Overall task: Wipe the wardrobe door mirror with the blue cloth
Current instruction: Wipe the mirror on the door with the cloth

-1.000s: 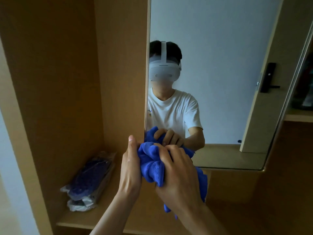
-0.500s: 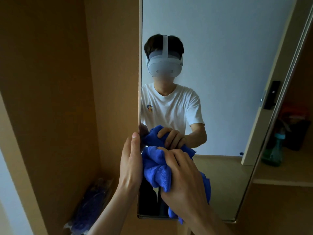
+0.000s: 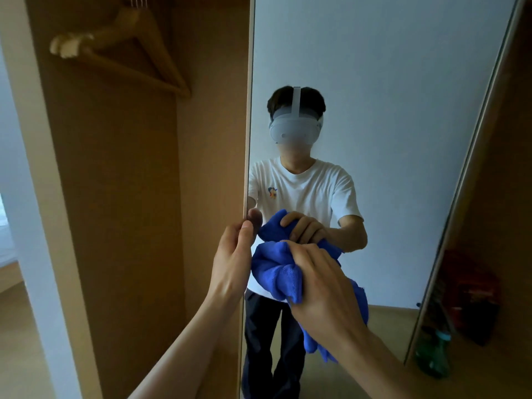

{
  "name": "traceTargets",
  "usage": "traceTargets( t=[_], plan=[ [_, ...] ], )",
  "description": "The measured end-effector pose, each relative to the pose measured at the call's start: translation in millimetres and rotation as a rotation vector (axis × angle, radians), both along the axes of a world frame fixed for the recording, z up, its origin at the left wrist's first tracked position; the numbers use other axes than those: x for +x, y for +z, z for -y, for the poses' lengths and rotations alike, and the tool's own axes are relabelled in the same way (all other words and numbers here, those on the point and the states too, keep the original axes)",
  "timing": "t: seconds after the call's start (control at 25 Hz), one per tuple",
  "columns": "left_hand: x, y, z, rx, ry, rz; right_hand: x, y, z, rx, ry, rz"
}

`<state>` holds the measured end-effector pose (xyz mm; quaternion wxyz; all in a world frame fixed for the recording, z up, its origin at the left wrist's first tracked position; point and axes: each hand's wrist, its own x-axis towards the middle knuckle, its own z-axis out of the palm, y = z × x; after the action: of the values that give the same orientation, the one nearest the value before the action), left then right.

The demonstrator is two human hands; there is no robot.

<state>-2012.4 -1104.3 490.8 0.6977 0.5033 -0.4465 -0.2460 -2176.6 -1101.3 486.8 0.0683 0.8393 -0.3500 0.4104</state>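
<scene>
**Blue cloth bunched against the mirror**

Blue cloth [image 3: 276,272] sits crumpled in the right hand [image 3: 322,283], whose fingers are closed over the top of the bundle and press it toward the glass. Loose folds hang down below the wrist. The cloth lies low on the mirror [image 3: 388,110], close to its left edge, and its reflection shows just above it together with the reflected hand.

The mirror covers the face of the wardrobe door [image 3: 248,110], which stands open with its thin edge turned toward the camera. The left hand [image 3: 231,260] is at that edge: the thumb lies on the mirror side, the fingers seem to wrap round the back, though they are hidden, so how firm the hold is cannot be told. The two hands are just beside each other, with the cloth between them.

In the glass appears a person in a white T-shirt and dark trousers, wearing a white headset, with a pale wall behind.

Left of the door is the open wardrobe interior [image 3: 129,197] of light brown wood. A wooden hanger [image 3: 138,50] hangs near the top. On the right, beyond the mirror's far edge, a green bottle [image 3: 433,355] stands on a shelf below some blurred red items [image 3: 472,289].
</scene>
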Motion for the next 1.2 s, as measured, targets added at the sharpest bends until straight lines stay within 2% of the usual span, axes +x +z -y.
traceTargets(
  t=[0.32,0.52,0.84,1.04,1.2],
  plan=[
    [-4.6,91.3,2.6,-0.075,0.087,0.113,-3.6,110.8,17.1,-0.28,0.024,-0.109],
    [4.5,131.2,4.3,-0.143,0.08,0.164,1.3,173.3,25.7,-0.509,-0.047,-0.142],
    [22.3,202.1,17.4,-0.252,-0.013,0.23,25.1,296.4,29.4,-0.706,-0.194,-0.132],
    [26.5,224.8,32.0,-0.276,-0.035,0.206,32.3,345.2,36.7,-0.817,-0.274,-0.152],
    [26.8,214.9,35.7,-0.275,-0.058,0.206,40.2,362.7,40.2,-0.9,-0.358,-0.156]
  ],
)
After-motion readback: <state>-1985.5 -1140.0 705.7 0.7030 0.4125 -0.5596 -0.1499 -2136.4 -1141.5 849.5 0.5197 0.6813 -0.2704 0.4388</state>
